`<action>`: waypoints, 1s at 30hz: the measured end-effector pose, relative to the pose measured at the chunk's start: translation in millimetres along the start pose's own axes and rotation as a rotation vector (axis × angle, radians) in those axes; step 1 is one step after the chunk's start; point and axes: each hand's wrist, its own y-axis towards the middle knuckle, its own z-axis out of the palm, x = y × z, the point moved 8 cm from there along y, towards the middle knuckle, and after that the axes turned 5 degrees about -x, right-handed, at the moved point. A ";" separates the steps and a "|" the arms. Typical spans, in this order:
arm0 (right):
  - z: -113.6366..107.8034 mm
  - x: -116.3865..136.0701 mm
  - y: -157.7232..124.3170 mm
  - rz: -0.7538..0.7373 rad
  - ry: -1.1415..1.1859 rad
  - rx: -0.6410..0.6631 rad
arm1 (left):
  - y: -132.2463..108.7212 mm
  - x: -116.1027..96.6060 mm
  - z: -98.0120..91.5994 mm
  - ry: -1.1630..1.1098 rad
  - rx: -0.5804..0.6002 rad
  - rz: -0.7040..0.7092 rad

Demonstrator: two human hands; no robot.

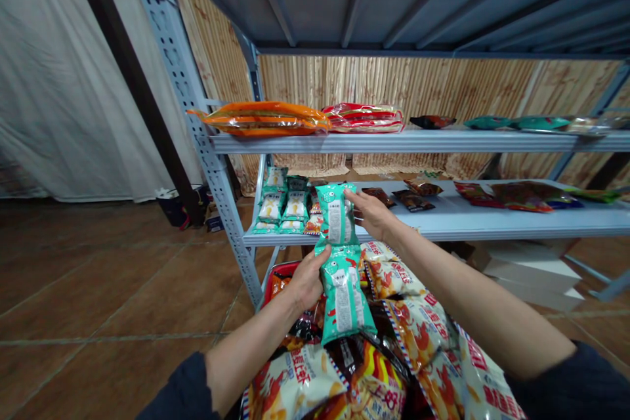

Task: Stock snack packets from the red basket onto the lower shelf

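Two teal snack bags are in front of me, end to end, above a full basket. My left hand (310, 281) is closed on the left edge where they meet, its thumb over the lower teal bag (344, 295). My right hand (371, 211) grips the right side of the upper teal bag (338, 216), its thumb near the top corner; some fingers are hidden behind it. I cannot tell whether the two bags are joined. Under them, the red-rimmed basket (270, 285) is heaped with white snack bags (418, 325) and darker packets.
On the lower shelf (467, 226), stacked teal bags (270, 205) stand at the left, with dark packets (412, 200) further right. The middle shelf holds orange packs (266, 119) and red packs (367, 118). A perforated metal upright (216, 177) rises left of the basket.
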 end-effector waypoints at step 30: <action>-12.0 -19.8 -7.4 0.125 0.153 0.001 | -5.3 -6.5 8.9 0.009 -0.013 0.095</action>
